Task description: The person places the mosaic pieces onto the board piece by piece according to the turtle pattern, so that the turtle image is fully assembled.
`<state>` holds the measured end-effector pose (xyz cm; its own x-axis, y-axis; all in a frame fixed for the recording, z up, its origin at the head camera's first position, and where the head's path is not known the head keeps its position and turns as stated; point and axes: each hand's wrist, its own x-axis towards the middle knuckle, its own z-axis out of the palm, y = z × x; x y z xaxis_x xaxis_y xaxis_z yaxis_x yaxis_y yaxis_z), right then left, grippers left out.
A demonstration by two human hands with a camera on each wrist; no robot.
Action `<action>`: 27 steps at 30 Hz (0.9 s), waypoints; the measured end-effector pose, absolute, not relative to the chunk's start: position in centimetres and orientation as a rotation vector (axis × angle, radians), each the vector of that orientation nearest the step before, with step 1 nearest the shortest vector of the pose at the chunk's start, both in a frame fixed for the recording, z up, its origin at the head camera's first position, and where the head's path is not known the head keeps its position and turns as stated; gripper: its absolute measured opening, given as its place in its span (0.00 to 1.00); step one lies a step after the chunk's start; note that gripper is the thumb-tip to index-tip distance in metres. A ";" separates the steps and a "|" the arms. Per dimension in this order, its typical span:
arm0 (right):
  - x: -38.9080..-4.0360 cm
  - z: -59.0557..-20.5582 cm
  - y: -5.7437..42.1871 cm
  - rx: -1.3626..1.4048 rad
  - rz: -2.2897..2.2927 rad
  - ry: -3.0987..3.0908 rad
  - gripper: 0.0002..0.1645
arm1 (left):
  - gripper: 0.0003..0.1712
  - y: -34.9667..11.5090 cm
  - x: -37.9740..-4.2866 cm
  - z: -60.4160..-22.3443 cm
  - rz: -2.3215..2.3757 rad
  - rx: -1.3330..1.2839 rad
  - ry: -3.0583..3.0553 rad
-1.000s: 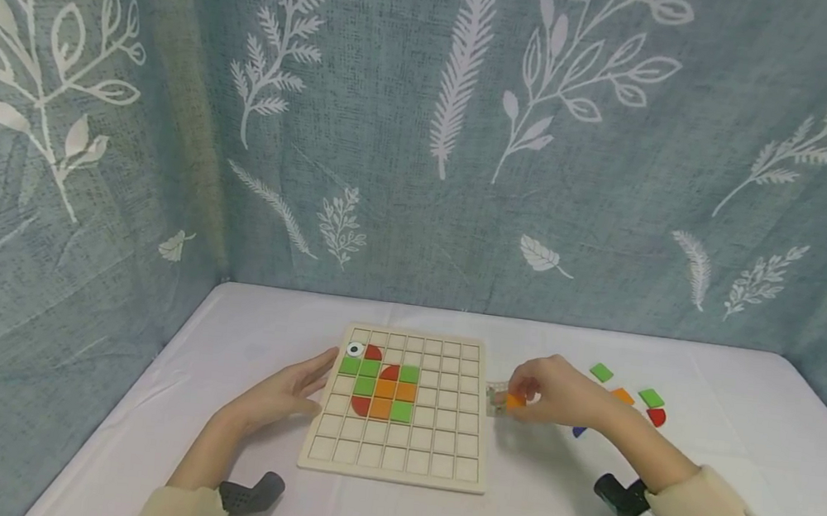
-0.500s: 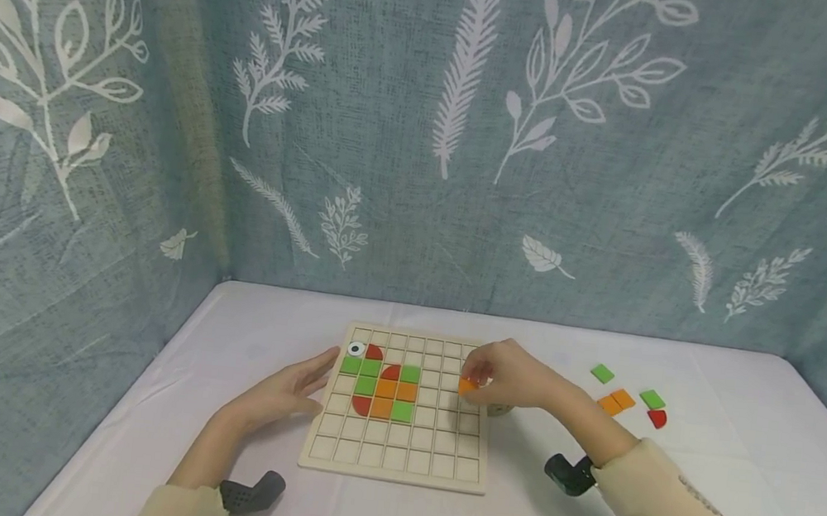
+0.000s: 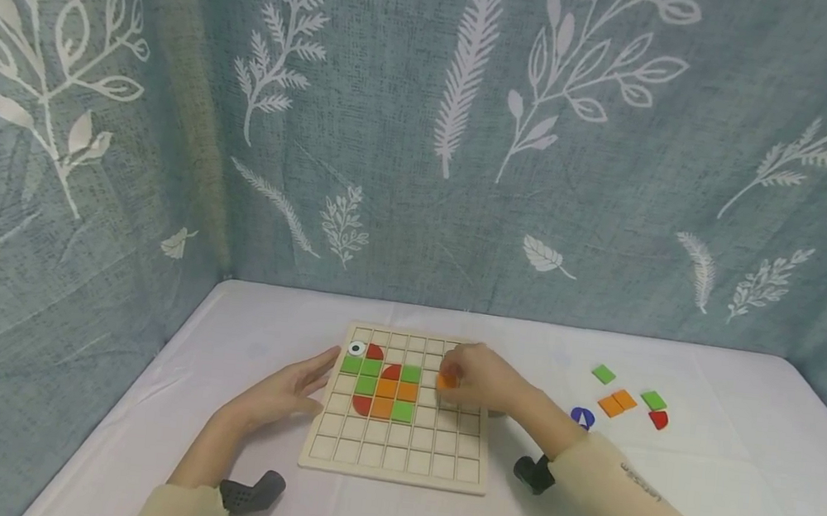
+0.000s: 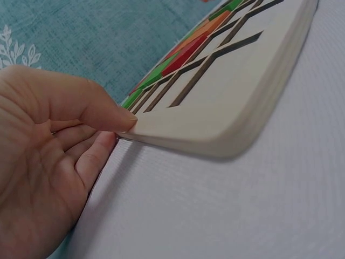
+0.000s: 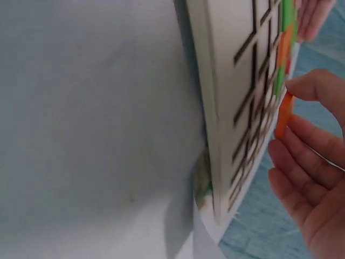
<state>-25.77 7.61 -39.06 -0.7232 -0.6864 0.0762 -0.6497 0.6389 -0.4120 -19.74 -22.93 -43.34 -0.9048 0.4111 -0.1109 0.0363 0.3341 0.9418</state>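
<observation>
- A blue-green curtain (image 3: 394, 231) printed with pale leaves and fronds is hung behind and along the sides.
- The surface (image 3: 744, 473) is covered with white cloth.
- A pale gridded board (image 3: 392, 479) is laid flat on the surface. Its left-hand cells are filled with five green, three orange and three red pieces; one eye piece (image 3: 356, 349) is set at their upper left.
- Cream sleeves (image 3: 637, 496) are worn on both arms.
- The left hand (image 3: 284, 391) is placed at the board's left edge. Its grip is relaxed, with fingers extended; in the left wrist view the rim is touched by the thumb.
- The right hand (image 3: 484, 377) is held over the right part of the board. By its grip, an orange piece (image 3: 446, 381) is pinched between thumb and fingers; whether the board is touched by that piece cannot be told.
- A dark device (image 3: 252, 493) is worn at the left wrist, another at the right.
- Beside the board's right edge a blurred object (image 5: 202, 181) is partly seen.
- A blue disc (image 3: 578, 413) marked in white is partly covered by the right arm.
- Near it are scattered two adjoining orange squares (image 3: 610, 406), two green squares (image 3: 603, 374) and a red rounded piece (image 3: 658, 419).
</observation>
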 end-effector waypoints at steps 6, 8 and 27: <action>-26.3 -39.6 6.5 -1.142 -0.572 2.807 0.11 | 0.52 -23.0 -19.9 -43.6 1.587 0.380 2.289; -26.3 -39.6 6.1 -1.141 -0.566 2.805 0.11 | 0.53 -23.0 -19.9 -43.6 1.592 0.372 2.292; -26.7 -39.9 5.3 -1.076 -0.587 2.784 0.11 | 0.53 -22.9 -20.1 -43.5 1.599 0.353 2.261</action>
